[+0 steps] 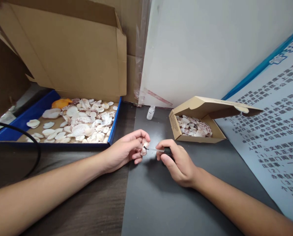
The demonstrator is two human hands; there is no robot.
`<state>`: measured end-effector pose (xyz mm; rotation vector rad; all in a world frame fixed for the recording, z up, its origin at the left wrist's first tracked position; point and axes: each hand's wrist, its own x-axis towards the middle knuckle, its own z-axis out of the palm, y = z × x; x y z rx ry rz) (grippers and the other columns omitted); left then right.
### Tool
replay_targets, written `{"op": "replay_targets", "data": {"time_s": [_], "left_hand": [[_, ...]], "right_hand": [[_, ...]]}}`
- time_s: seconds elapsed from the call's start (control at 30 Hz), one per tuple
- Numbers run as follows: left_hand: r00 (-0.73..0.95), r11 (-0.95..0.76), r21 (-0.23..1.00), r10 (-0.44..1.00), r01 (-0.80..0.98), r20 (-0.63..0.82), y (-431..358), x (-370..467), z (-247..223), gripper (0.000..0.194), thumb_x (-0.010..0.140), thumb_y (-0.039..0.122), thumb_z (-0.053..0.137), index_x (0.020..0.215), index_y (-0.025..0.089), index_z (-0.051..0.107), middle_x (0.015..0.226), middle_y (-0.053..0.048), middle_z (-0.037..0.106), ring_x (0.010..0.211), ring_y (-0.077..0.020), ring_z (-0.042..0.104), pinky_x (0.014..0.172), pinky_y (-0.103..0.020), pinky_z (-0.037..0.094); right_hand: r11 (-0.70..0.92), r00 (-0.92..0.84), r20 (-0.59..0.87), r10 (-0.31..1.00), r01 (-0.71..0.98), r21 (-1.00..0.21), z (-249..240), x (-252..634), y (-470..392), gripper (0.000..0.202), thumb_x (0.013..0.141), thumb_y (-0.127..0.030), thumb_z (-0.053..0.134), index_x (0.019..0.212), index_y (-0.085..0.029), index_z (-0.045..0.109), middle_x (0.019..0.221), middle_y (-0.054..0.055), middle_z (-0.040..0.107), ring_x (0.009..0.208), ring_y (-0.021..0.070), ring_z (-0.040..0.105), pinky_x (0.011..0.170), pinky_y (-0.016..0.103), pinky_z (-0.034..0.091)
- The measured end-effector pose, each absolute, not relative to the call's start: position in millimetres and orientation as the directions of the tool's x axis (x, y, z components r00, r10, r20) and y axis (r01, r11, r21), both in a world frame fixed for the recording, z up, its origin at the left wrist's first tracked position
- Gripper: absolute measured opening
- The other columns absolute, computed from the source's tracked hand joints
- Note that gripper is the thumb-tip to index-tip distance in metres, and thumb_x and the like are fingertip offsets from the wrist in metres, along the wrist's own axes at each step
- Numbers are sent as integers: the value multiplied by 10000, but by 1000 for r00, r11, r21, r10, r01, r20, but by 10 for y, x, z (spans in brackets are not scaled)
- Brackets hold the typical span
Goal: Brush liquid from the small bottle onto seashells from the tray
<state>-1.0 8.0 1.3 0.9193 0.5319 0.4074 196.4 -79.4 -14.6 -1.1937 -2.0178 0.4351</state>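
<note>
Between the thumb and fingers of my left hand is a small scallop shell with reddish-brown markings. My right hand grips the black cap of a thin brush applicator. Its clear stem points left, and the dark tip meets the shell, apparently touching it. Beyond both hands a small clear bottle with a white label stands upright, no cap on it. Whether it holds liquid I cannot tell.
A blue-sided cardboard box at the left holds many shells. At the right sits a smaller open carton with more shells. A black cable loops at the left edge. A printed sheet stands at the right.
</note>
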Motion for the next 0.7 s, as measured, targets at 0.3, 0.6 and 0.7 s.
{"op": "replay_targets", "data": {"time_s": [0.3, 0.6, 0.7], "left_hand": [[797, 560, 817, 553, -139, -243, 92, -12, -10, 185, 776, 82, 519, 926, 189, 513, 642, 41, 481, 479, -61, 295, 464, -175, 356], [799, 573, 806, 549, -147, -244, 88, -8, 3, 180, 777, 72, 537, 911, 190, 515, 668, 39, 505, 469, -48, 302, 458, -169, 341], [799, 563, 816, 547, -132, -248, 86, -9, 3, 182, 778, 53, 535, 901, 186, 511, 707, 33, 531, 469, -40, 316, 459, -168, 346]], "right_hand": [[462, -264, 425, 866, 747, -479, -92, 1945, -769, 189, 974, -314, 445, 820, -211, 481, 598, -46, 481, 485, 109, 444, 531, 238, 360], [503, -250, 513, 822, 741, -444, -76, 1940, -779, 164, 973, -283, 450, 822, -222, 471, 575, -68, 447, 466, 98, 431, 515, 222, 360], [538, -229, 580, 782, 717, -443, -65, 1945, -796, 120, 982, -269, 434, 877, -227, 472, 611, -62, 484, 488, 97, 468, 531, 211, 385]]}}
